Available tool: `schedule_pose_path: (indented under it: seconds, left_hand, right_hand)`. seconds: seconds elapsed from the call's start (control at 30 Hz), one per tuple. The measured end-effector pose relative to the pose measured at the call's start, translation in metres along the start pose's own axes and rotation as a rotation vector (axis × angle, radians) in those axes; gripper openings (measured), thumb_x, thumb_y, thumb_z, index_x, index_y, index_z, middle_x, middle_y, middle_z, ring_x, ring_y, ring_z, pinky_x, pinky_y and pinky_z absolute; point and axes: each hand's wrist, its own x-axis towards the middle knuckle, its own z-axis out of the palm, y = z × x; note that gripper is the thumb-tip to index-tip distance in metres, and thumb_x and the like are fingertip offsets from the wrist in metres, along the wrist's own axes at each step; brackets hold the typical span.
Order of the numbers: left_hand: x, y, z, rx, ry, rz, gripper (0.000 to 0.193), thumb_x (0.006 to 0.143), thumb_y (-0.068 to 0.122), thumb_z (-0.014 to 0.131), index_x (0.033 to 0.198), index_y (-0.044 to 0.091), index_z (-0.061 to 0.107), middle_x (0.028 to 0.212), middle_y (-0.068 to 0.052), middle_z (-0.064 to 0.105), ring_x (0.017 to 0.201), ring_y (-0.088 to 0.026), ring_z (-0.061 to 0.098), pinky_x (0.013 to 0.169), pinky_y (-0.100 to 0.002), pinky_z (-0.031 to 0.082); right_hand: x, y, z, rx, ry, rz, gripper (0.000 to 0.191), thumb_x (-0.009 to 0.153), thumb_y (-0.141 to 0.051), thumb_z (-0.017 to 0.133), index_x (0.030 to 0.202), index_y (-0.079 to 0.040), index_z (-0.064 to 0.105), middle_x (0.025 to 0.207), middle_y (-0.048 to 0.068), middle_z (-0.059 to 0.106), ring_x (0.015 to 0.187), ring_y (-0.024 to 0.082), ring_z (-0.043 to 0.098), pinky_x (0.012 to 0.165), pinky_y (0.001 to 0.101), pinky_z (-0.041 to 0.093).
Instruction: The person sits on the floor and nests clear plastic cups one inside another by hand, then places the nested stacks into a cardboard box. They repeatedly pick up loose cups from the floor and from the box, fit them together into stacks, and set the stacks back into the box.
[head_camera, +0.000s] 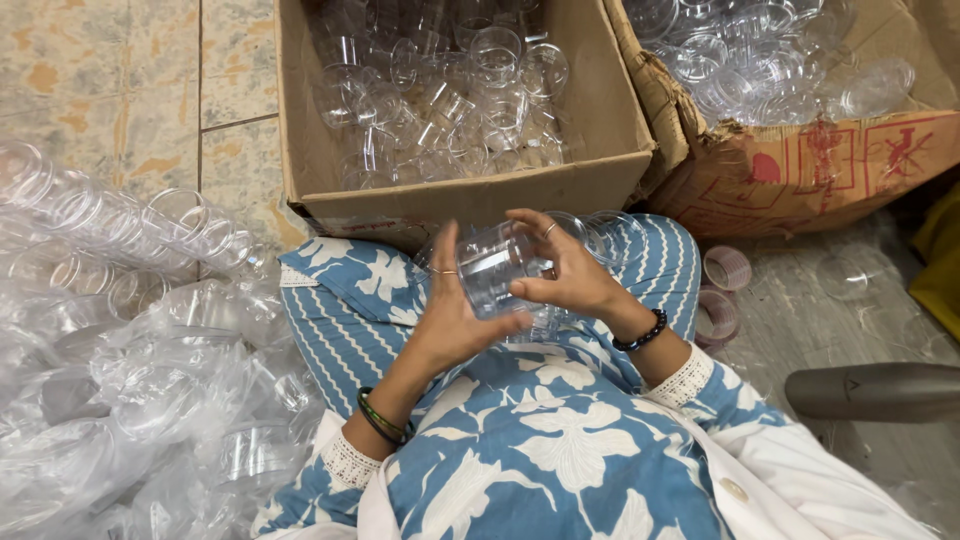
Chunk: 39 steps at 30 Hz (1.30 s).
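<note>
- Head view, centre of the frame: both hands meet over the lap, closed around one clear plastic jar (497, 270)
- The left hand (450, 320) comes up from the lower middle; its grip is wrapped on the jar, thumb across the lower front, fingers behind the left side, a ring on one finger
- The right hand (565, 270) comes in from the right; its grip is curled over the jar's right end, fingers arched over the top, thumb under
- The jar lies on its side between the palms, just below the near wall of the middle box
- A green bangle (382, 418) sits on the left wrist, a black bead bracelet (641, 331) on the right
- Another clear jar (612, 232) rests on the right knee, just beside the right hand
- The lap is covered in blue cloth (540, 440) with white flowers and stripes
- Upper centre: an open cardboard box (600, 110) full of clear jars, loosely piled
- Upper right: a second, torn box (800, 170) with red printing, also holding clear jars
- Left side: jars stacked in rows inside clear plastic bags (130, 380), lying on the tiled floor (100, 80)
- Right of the knee: two tape rolls (722, 290) on plastic sheeting
- Lower right: a grey tube (870, 390) lying across the floor
</note>
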Motion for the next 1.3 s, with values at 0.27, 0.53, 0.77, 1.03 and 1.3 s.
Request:
schedule_pose_path:
  seconds: [0.27, 0.53, 0.77, 1.03, 1.3]
  left_hand:
    - [0.015, -0.014, -0.014, -0.457, -0.121, -0.348, 0.106, 0.063, 0.038, 0.092, 0.149, 0.012, 0.036, 0.139, -0.020, 0.052, 0.125, -0.035, 0.059, 0.097, -0.046, 0.057]
    - [0.000, -0.038, -0.007, -0.603, 0.102, -0.376, 0.086, 0.085, 0.042, 0.079, 0.152, 0.003, 0.041, 0.141, -0.018, 0.054, 0.129, -0.027, 0.055, 0.106, -0.037, 0.048]
    - [-0.010, -0.024, -0.029, -0.121, 0.245, -0.068, 0.052, 0.085, 0.047, 0.076, 0.112, 0.003, 0.065, 0.104, -0.009, 0.066, 0.096, -0.023, 0.067, 0.088, -0.031, 0.054]
    - [-0.030, -0.054, -0.075, -0.604, -0.066, -0.652, 0.063, 0.071, 0.029, 0.090, 0.117, 0.009, 0.053, 0.106, -0.008, 0.070, 0.096, -0.015, 0.068, 0.081, -0.032, 0.058]
    - [-0.007, -0.200, -0.193, 0.468, 0.785, -0.345, 0.079, 0.069, 0.033, 0.104, 0.117, 0.001, 0.049, 0.119, -0.016, 0.056, 0.113, -0.032, 0.055, 0.101, -0.044, 0.047]
  right_hand:
    - [0.006, -0.006, 0.002, -0.239, -0.074, -0.071, 0.107, 0.077, -0.049, 0.083, 0.158, -0.007, 0.028, 0.155, 0.023, 0.046, 0.138, 0.033, 0.053, 0.112, 0.0466, 0.047]
    - [0.000, -0.005, 0.013, -0.575, 0.095, -0.318, 0.094, 0.074, -0.039, 0.093, 0.145, 0.001, 0.046, 0.132, 0.021, 0.065, 0.118, 0.031, 0.070, 0.100, 0.0390, 0.058]
    - [0.005, -0.010, 0.036, -0.470, 0.044, -0.354, 0.090, 0.072, -0.034, 0.093, 0.140, 0.003, 0.049, 0.124, 0.020, 0.066, 0.110, 0.029, 0.072, 0.095, 0.0380, 0.060]
    - [0.036, -0.033, 0.054, -0.674, -0.193, -0.574, 0.079, 0.075, -0.031, 0.092, 0.138, -0.005, 0.052, 0.139, 0.020, 0.059, 0.124, 0.037, 0.063, 0.101, 0.0430, 0.055]
    - [0.068, -0.039, 0.037, -0.780, 0.124, -0.635, 0.084, 0.084, -0.031, 0.085, 0.150, -0.002, 0.040, 0.154, 0.027, 0.044, 0.142, 0.042, 0.046, 0.117, 0.0479, 0.042]
